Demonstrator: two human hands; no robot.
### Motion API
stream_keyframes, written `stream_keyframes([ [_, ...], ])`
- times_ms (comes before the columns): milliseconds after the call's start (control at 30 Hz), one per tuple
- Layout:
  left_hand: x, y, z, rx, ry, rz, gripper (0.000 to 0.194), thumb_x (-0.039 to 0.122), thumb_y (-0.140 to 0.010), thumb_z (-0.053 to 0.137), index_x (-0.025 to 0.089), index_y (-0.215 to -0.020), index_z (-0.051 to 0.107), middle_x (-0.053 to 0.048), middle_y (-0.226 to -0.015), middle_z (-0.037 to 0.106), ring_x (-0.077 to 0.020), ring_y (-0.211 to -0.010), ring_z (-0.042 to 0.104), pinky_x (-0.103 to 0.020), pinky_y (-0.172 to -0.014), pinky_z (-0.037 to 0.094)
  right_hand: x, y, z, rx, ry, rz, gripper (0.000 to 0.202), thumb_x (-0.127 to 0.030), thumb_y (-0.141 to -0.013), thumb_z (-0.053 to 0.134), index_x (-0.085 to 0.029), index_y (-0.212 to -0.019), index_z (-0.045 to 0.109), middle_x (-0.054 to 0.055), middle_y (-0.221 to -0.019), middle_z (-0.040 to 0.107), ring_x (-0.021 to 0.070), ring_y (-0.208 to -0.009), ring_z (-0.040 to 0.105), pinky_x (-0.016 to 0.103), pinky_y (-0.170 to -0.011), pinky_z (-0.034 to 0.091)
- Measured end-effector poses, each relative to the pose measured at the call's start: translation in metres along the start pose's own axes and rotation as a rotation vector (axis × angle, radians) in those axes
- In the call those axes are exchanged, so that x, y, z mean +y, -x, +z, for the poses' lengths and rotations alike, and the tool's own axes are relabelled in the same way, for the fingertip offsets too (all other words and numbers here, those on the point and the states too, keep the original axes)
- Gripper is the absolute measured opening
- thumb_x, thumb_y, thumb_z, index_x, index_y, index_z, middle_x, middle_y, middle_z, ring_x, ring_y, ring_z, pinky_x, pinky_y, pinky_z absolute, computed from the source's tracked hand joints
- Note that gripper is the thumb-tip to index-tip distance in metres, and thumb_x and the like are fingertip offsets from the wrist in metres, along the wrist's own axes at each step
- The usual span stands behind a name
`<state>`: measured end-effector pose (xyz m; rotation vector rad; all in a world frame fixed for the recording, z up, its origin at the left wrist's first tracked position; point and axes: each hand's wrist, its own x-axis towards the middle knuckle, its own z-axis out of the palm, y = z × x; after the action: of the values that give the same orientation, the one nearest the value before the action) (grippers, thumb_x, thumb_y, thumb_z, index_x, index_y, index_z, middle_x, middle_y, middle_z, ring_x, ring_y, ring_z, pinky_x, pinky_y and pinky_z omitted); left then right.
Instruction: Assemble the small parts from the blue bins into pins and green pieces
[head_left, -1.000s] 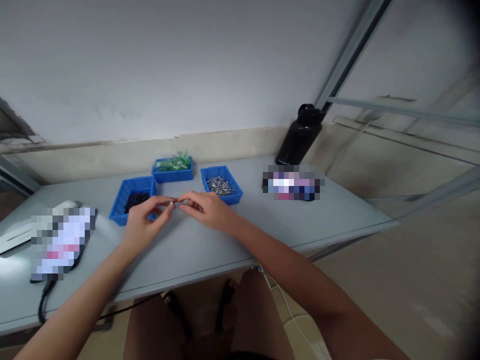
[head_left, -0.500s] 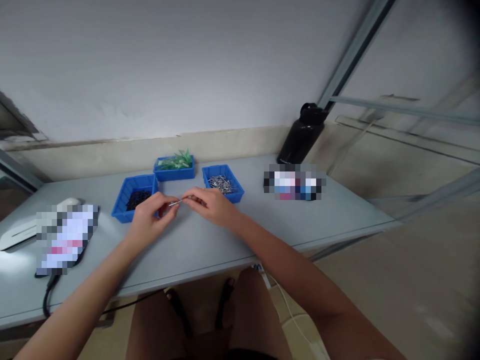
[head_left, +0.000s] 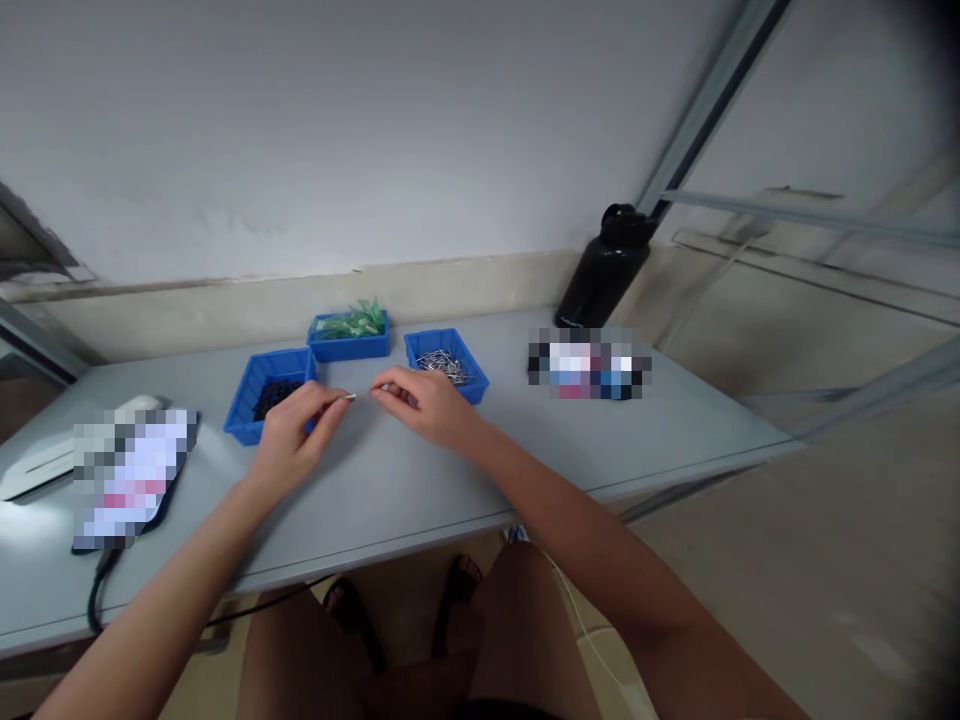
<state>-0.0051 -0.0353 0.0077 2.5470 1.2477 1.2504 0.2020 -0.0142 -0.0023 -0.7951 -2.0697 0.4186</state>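
Note:
My left hand (head_left: pixel 298 430) pinches one end of a thin metal pin (head_left: pixel 361 394) between thumb and fingertips. On the other side, my right hand (head_left: pixel 424 405) has its fingertips closed at the pin's right end. Both hands are raised over the grey table, in front of the blue bins. Small black parts (head_left: pixel 271 397) lie in the left blue bin (head_left: pixel 240 405), partly behind my left hand. The right blue bin (head_left: pixel 472 390) holds several silver metal pins (head_left: pixel 444 366).
A third blue bin (head_left: pixel 349 348) at the back holds green plastic pieces (head_left: pixel 352 321). A black bottle (head_left: pixel 604 270) stands at the back right, behind a blurred object (head_left: pixel 589 370). At the left lie a blurred phone (head_left: pixel 139 480) with a cable (head_left: pixel 96 590) and a white device (head_left: pixel 45 465).
My fingertips have moved slightly apart and a little upward, with more of the thin pin showing between them. My right hand has shifted slightly right. The bins have stayed in place.

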Motion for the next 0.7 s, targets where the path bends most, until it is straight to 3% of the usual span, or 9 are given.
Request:
stream_keyframes([
  [233, 0.0003, -0.0001, -0.0012, 0.017, -0.002, 0.026, 0.023, 0.031, -0.092, 0.047, 0.021, -0.089, 0.068, -0.002, -0.078, 0.067, -0.0161, -0.072, 0.06, -0.029, -0.067, 0.048, 0.0012, 0.0004, 0.0024, -0.04, -0.018, -0.038, 0.017, -0.029, -0.091, 0.051, -0.017, -0.094, 0.063, -0.001, -0.07, 0.062, 0.0104, -0.064, 0.054, 0.022, -0.067, 0.04],
  [467, 0.0042, -0.0011, 0.0012, 0.056, -0.002, 0.055, 0.015, 0.028, -0.088, 0.057, 0.019, -0.085, 0.07, -0.002, -0.073, 0.066, -0.0118, -0.058, 0.053, -0.027, -0.06, 0.045, 0.0032, 0.0023, 0.0094, -0.235, 0.045, -0.027, 0.011, -0.018, -0.088, 0.053, -0.018, -0.091, 0.063, -0.001, -0.071, 0.063, 0.0108, -0.067, 0.056, 0.023, -0.068, 0.039],
  [700, 0.0036, -0.0001, 0.0004, 0.051, 0.052, -0.006, 0.019, 0.034, -0.088, 0.056, 0.02, -0.085, 0.068, -0.001, -0.074, 0.066, -0.0135, -0.065, 0.059, -0.025, -0.059, 0.048, 0.0048, 0.0016, 0.0003, -0.104, -0.016, -0.037, 0.012, -0.021, -0.088, 0.052, -0.017, -0.092, 0.063, -0.001, -0.07, 0.063, 0.0099, -0.065, 0.057, 0.022, -0.068, 0.04],
])
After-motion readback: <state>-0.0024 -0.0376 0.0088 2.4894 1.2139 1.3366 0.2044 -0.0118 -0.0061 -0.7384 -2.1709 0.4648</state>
